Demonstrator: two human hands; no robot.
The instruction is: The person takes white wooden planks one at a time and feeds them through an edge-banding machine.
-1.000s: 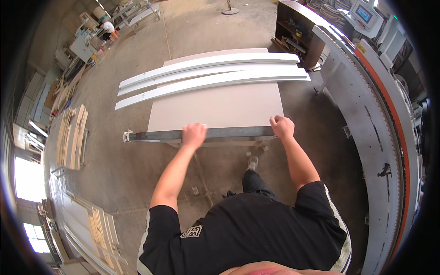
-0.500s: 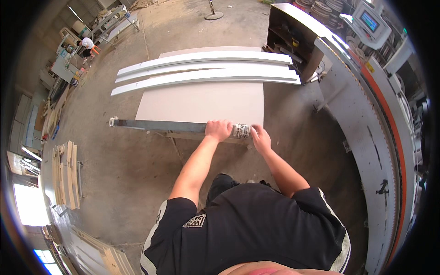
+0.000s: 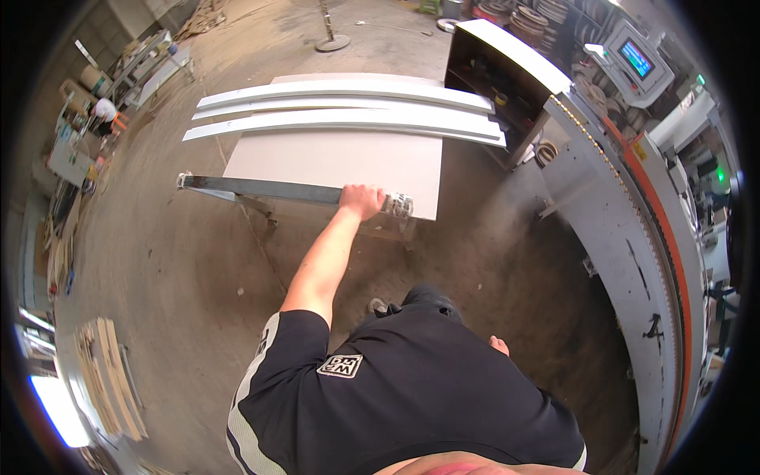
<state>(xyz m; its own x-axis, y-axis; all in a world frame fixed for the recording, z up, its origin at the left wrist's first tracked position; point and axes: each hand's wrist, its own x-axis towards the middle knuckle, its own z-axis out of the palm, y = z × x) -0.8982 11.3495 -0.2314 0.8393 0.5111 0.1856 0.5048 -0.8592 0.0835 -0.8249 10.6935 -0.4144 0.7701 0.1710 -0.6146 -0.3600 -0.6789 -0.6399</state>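
My left hand point(image 3: 363, 202) is closed over a grey metal bar point(image 3: 293, 191), close to its right end. Whitish wrapping point(image 3: 399, 206) covers that end, just beside my fingers. The bar runs along the near side of a low stand carrying a large pale board point(image 3: 332, 162). Several long white strips point(image 3: 348, 120) lie across the far half of the board. My right hand point(image 3: 499, 345) is down by my right side, away from the bar; only a small part of it shows past my shirt, and its fingers are mostly hidden.
A long grey machine point(image 3: 625, 229) with an orange stripe and a control screen point(image 3: 636, 59) runs down the right. A dark open cabinet point(image 3: 495, 79) stands beyond the stand. Wooden strips point(image 3: 111, 380) are stacked at left. A person point(image 3: 104, 111) bends far left.
My right hand has left the wrapped end of the bar and dropped to my side. My left hand stays on the bar. The view has shifted slightly.
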